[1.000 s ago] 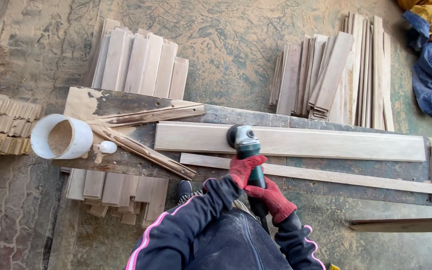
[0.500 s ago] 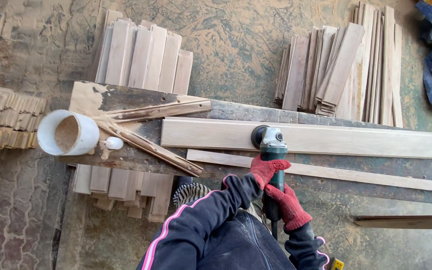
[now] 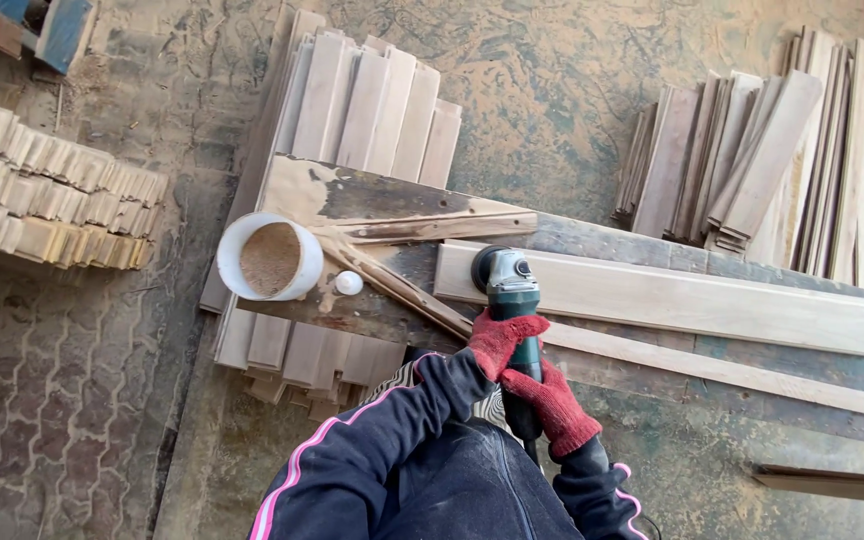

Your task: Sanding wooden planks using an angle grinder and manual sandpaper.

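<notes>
Both my hands wear red gloves and grip a green and grey angle grinder (image 3: 508, 282). My left hand (image 3: 500, 338) wraps the front of its body. My right hand (image 3: 549, 400) holds the rear handle. The grinder's disc rests on the left end of a long pale wooden board (image 3: 692, 300) lying on a worn workbench (image 3: 392, 200). A thinner wooden strip (image 3: 742, 372) runs alongside the board, nearer to me.
A white bucket of sawdust (image 3: 268, 257) and a small white cap (image 3: 349, 283) sit on the bench's left end beside rough wooden strips (image 3: 402, 285). Stacks of planks (image 3: 372, 100) lie beyond the bench, another pile (image 3: 772, 160) at the right, small blocks (image 3: 42, 200) at the left.
The grinder has travelled along the board to its left end, and my view has shifted left with it. Both hands keep their grip.
</notes>
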